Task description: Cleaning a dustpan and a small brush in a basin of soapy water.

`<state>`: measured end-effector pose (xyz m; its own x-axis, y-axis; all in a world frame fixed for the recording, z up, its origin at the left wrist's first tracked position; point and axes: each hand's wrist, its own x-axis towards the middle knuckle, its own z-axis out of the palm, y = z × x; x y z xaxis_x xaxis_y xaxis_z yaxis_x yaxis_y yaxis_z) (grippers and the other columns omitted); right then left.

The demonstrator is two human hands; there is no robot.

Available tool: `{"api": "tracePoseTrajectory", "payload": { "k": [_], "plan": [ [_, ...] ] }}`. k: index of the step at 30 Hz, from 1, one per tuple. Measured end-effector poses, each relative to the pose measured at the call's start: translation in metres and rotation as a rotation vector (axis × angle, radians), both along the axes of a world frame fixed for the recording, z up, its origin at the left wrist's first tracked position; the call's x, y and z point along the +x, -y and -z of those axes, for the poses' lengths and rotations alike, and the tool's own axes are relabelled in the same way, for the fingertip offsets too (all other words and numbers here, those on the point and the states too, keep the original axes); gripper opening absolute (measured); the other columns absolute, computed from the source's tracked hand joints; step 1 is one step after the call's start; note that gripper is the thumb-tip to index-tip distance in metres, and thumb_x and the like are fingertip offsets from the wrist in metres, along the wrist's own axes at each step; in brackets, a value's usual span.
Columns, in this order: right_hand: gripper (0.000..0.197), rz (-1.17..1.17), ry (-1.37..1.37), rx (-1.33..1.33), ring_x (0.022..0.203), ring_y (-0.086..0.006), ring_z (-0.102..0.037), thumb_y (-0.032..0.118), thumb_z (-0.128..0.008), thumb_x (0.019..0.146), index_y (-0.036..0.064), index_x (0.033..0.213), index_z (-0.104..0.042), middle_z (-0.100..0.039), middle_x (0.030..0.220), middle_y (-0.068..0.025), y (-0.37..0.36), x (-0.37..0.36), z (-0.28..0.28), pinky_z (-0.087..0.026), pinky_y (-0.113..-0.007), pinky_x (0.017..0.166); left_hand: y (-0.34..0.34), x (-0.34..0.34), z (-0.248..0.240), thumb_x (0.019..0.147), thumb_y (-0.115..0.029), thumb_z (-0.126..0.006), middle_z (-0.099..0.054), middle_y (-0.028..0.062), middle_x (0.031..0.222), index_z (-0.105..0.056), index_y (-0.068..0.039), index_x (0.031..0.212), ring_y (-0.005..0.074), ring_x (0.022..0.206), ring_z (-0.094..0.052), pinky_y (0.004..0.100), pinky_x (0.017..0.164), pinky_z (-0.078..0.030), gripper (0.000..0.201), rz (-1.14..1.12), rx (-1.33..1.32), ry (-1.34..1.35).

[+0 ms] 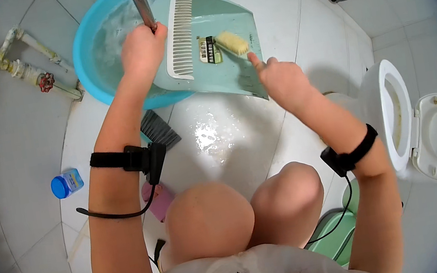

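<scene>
Pale green plastic formed the dustpan [222,82], which was held across the near right side of the blue basin [85,66], partly above its foamy water [114,42] and partly beyond the rim. It looked light and fairly stiff, probably slippery where wet, with white comb teeth [181,40] that might snap if squeezed; the brownish handle [138,1] seemed the surest hold, the pan's side edge a second one. Closed in a fist, the left hand [142,49] gripped that handle, its forearm reaching almost straight up from the lower left. Opposite, the right hand [285,84] grasped a cream-bristled brush [231,43], index finger stretched toward its head, elbow bent outward and forearm slanting inward. Whether the bristles pressed on the pan could not be told.
</scene>
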<state>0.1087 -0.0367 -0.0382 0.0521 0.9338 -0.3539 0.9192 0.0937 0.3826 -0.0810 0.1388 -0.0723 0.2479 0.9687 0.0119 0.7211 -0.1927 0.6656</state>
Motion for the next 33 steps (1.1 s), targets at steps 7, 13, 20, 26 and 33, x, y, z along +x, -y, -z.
{"api": "tracePoseTrajectory", "payload": {
  "k": [7,13,20,26,33],
  "plan": [
    [0.056,0.145,0.087,0.014,0.069,-0.0254,-0.062,-0.001,-0.047,0.079,0.0007,0.133,-0.034,-0.058,0.082,-0.0147,-0.003,0.034,0.000,-0.052,-0.034,0.058,0.005,0.007,-0.002,0.083,-0.032,-0.047,-0.062,0.0192,0.073,-0.064,0.001,0.083,0.0365,0.072,-0.060,0.0435,0.065,-0.047,0.037,0.005,0.071,-0.006],
    [0.064,0.099,-0.014,0.050,0.068,-0.0244,-0.061,-0.002,-0.048,0.076,0.0065,0.137,-0.030,-0.057,0.080,-0.0132,-0.004,0.018,0.000,-0.051,-0.035,0.058,0.001,0.002,0.000,0.084,-0.032,-0.047,-0.063,0.0190,0.075,-0.064,0.001,0.082,0.0355,0.073,-0.061,0.0434,0.066,-0.047,0.037,-0.015,0.061,0.002],
    [0.064,0.102,-0.012,0.044,0.071,-0.0244,-0.062,-0.003,-0.052,0.074,0.0004,0.134,-0.032,-0.059,0.081,-0.0135,-0.015,0.011,0.003,-0.051,-0.033,0.060,0.007,0.005,-0.006,0.084,-0.032,-0.047,-0.062,0.0204,0.075,-0.063,0.003,0.081,0.0374,0.072,-0.060,0.0450,0.066,-0.047,0.039,-0.024,0.031,-0.002],
    [0.057,0.151,-0.064,0.072,0.079,-0.0236,-0.063,0.001,-0.057,0.073,-0.0049,0.127,-0.039,-0.063,0.084,-0.0122,-0.029,0.003,0.002,-0.052,-0.032,0.064,0.004,0.007,0.000,0.083,-0.033,-0.046,-0.062,0.0210,0.075,-0.063,0.003,0.079,0.0385,0.073,-0.060,0.0454,0.066,-0.047,0.039,-0.031,0.091,0.045],
    [0.033,0.188,-0.126,0.006,0.085,-0.0233,-0.064,0.002,-0.056,0.075,-0.0041,0.107,-0.056,-0.064,0.087,-0.0117,-0.027,-0.031,-0.004,-0.053,-0.034,0.066,0.004,0.008,0.001,0.084,-0.032,-0.047,-0.062,0.0199,0.074,-0.064,0.001,0.081,0.0378,0.073,-0.060,0.0455,0.066,-0.047,0.038,-0.089,0.085,0.004]
  ]
}}
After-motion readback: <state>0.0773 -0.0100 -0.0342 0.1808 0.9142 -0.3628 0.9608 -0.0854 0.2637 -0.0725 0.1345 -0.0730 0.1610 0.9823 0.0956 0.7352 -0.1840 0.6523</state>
